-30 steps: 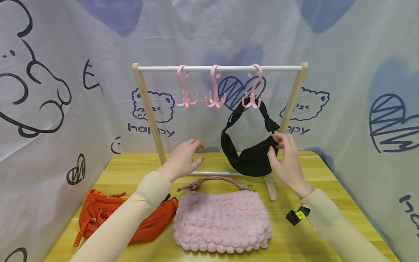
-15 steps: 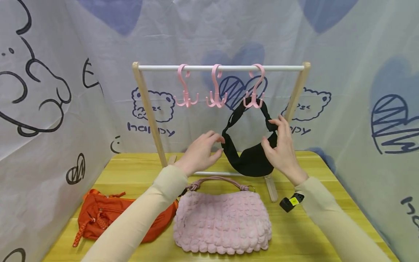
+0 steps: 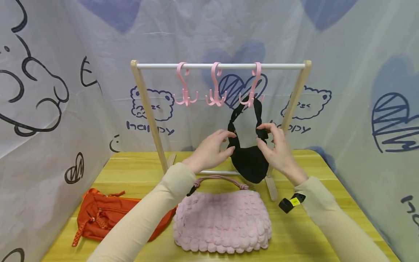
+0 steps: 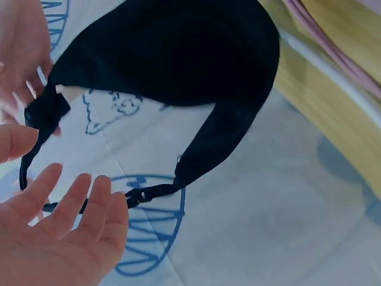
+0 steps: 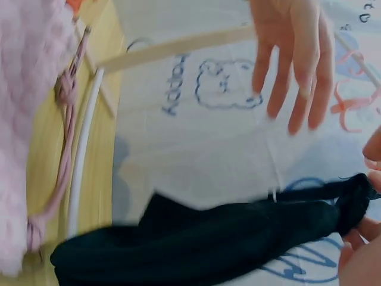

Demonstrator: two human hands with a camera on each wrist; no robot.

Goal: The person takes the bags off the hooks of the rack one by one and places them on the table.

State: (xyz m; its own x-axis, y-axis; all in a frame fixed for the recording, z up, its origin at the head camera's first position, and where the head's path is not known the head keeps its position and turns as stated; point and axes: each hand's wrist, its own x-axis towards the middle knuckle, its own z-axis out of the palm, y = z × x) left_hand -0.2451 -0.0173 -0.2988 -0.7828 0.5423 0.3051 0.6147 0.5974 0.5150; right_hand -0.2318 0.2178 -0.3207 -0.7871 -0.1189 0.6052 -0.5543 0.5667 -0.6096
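Observation:
A black shoulder bag (image 3: 250, 162) hangs by its strap from the rightmost pink hook (image 3: 251, 98). It is turned partly edge-on in the head view. My right hand (image 3: 278, 153) pinches the knotted part of the strap (image 5: 354, 205) between thumb and fingers, at the right edge of the right wrist view. Near the bag's left side is my left hand (image 3: 211, 151), its fingers loosely spread. The right wrist view shows a gap between that left hand (image 5: 297, 56) and the bag. In the left wrist view, the strap passes behind the left fingers (image 4: 77, 205).
A rack with a white rail (image 3: 157, 66) and wooden legs stands on the yellow wooden table (image 3: 304, 225). Two more pink hooks hang there, one in the middle (image 3: 216, 98), one at left (image 3: 185, 98). A pink puffy handbag (image 3: 222, 222) and an orange bag (image 3: 112, 214) lie in front.
My left hand has moved right and up to the bag's left side. The right hand has risen to the strap's knot and shifted left. Bag and hook have turned, so the bag looks narrower.

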